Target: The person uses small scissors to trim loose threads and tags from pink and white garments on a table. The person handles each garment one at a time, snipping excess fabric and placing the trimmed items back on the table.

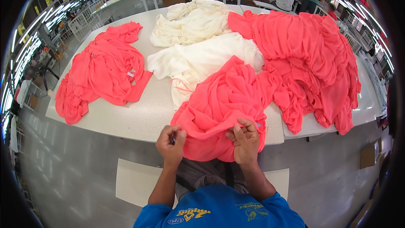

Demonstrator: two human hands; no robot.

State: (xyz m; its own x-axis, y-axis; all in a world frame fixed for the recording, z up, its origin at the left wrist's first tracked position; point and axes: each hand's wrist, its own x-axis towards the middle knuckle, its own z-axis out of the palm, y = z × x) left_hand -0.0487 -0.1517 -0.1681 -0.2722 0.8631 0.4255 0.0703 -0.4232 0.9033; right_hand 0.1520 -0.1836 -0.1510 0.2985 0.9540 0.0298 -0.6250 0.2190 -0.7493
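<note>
A coral-pink garment of thin fabric [221, 101] lies bunched over the near edge of the table and hangs down in front of me. At its left side my left hand [171, 142] is closed, with a small dark object, not clear enough to name, between the fingers and the cloth's edge by the fingertips. My right hand [245, 139] pinches the upper fold of the same garment between thumb and fingers. Cream-white fabric [205, 55] lies just behind it, with a thin pink strip on it.
The white table [126, 120] carries a coral garment [101, 66] at the left, a large coral pile [303, 50] at the right and a cream heap [193, 22] at the back. A cardboard box [370, 154] stands on the floor at the right. Other people are at work in the background.
</note>
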